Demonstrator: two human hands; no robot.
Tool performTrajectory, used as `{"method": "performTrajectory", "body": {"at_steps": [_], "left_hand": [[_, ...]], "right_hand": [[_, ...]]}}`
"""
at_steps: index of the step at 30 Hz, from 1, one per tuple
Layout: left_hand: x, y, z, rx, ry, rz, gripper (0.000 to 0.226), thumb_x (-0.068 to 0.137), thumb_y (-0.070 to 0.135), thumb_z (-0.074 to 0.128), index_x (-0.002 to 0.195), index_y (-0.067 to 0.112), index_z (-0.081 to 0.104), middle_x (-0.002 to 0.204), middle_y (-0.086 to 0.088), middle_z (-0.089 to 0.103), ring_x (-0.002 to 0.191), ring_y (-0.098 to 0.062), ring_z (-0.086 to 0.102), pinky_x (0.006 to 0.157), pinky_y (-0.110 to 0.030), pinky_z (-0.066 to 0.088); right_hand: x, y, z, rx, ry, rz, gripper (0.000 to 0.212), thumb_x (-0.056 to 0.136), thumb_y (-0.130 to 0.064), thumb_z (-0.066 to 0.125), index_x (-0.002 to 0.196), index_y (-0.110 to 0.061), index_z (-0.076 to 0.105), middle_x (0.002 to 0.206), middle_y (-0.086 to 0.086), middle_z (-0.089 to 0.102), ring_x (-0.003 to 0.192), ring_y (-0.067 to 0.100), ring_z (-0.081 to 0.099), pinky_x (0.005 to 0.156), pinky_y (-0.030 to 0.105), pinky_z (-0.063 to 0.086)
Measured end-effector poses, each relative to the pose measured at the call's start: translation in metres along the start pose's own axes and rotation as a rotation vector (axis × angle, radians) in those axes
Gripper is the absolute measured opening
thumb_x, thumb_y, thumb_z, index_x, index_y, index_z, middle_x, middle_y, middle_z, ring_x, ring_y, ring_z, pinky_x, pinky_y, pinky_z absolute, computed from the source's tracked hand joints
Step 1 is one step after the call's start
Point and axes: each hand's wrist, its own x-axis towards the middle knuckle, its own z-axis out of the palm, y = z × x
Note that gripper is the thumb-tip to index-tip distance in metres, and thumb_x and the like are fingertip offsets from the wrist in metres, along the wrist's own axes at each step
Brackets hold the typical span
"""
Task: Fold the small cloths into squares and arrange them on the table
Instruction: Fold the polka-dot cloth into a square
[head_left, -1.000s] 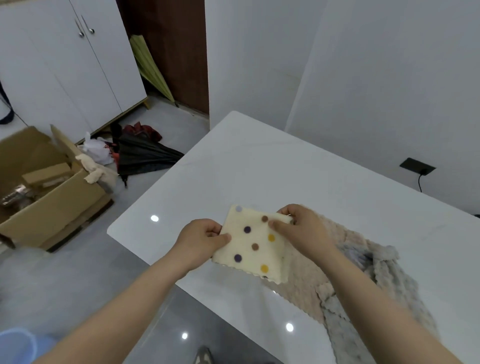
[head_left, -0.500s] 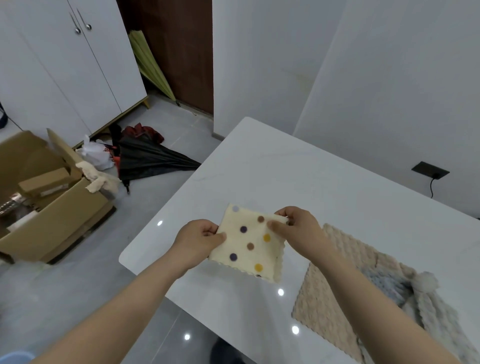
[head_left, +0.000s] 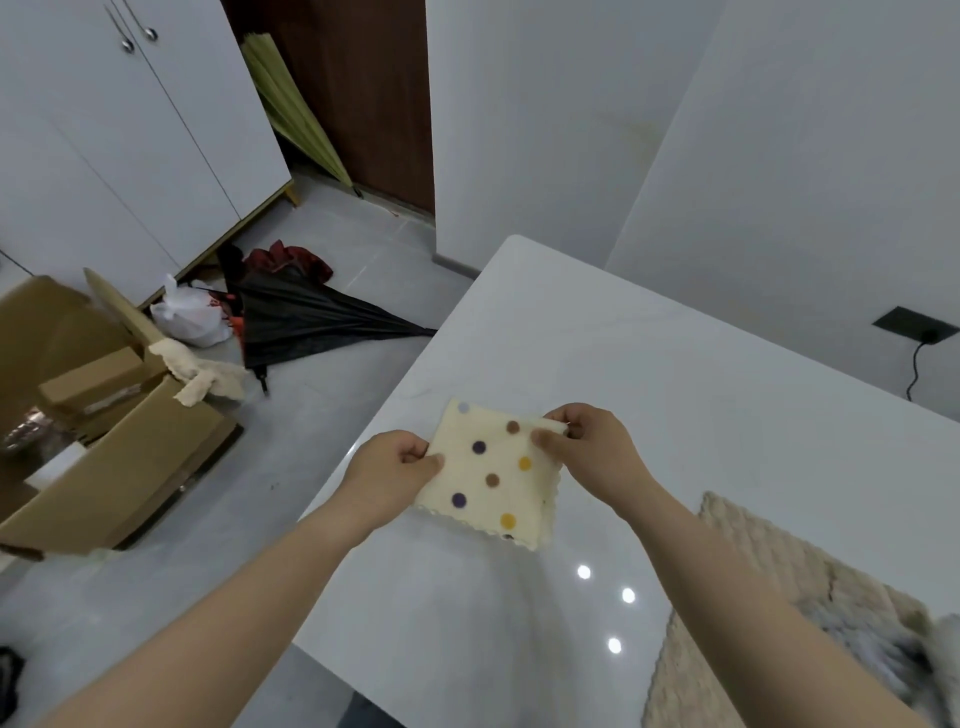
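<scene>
Holding the dotted cloth (head_left: 493, 475) over the table (head_left: 649, 364), near its left edge; can't tell if the low edge touches. Left hand (head_left: 395, 467) pinches the left side, right hand (head_left: 592, 447) pinches the top-right corner, thumb on top. Hands apart, cloth spread btwn them. It looks folded square, w/ layers peeking at the bottom-right. My read: v. light, soft, floppy fleece, not slippery, nothing fragile, but the layers could slip open if one side drops. Best hold = opposite edges, pinching thru all layers. Beige cloth (head_left: 753, 571) & grey cloth (head_left: 857, 644) lie on the table to my right.
</scene>
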Motion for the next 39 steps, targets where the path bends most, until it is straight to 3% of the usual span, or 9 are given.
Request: {"method": "performTrajectory", "body": {"at_steps": [6,19,34,39], "left_hand": [[0.043,-0.006,-0.024,0.017,-0.041,0.012,0.028,0.086,0.026,0.064,0.084,-0.003,0.063,0.070,-0.005,0.056,0.066,-0.018,0.049,0.065,-0.031,0.040],[0.142,0.006,-0.034,0.130,-0.083,0.062,0.016,0.087,0.027,0.064,0.077,0.014,0.065,0.065,0.007,0.058,0.059,-0.009,0.052,0.052,-0.018,0.034],[0.219,0.007,-0.017,0.179,-0.097,-0.014,0.018,0.087,0.024,0.062,0.082,0.007,0.066,0.074,0.000,0.061,0.070,-0.016,0.056,0.058,-0.023,0.041],[0.224,-0.006,-0.013,0.238,-0.109,-0.039,0.019,0.087,0.025,0.061,0.073,0.012,0.060,0.063,0.004,0.053,0.058,-0.011,0.048,0.051,-0.021,0.034]], "right_hand": [[0.026,-0.013,0.024,0.034,0.048,0.058,0.010,0.089,-0.019,0.060,0.093,-0.011,0.065,0.084,0.007,0.065,0.066,0.014,0.052,0.059,0.023,0.043],[0.105,-0.019,0.043,0.046,0.143,0.131,0.009,0.091,-0.019,0.057,0.089,-0.011,0.062,0.076,-0.002,0.058,0.067,0.015,0.052,0.058,0.023,0.041],[0.186,-0.003,0.052,0.026,0.150,0.212,0.009,0.090,-0.018,0.057,0.092,-0.011,0.064,0.077,-0.002,0.059,0.071,0.015,0.054,0.060,0.022,0.042],[0.196,0.005,0.060,0.009,0.108,0.233,0.006,0.090,-0.017,0.057,0.090,-0.014,0.062,0.074,-0.004,0.057,0.071,0.015,0.053,0.060,0.022,0.042]]}}
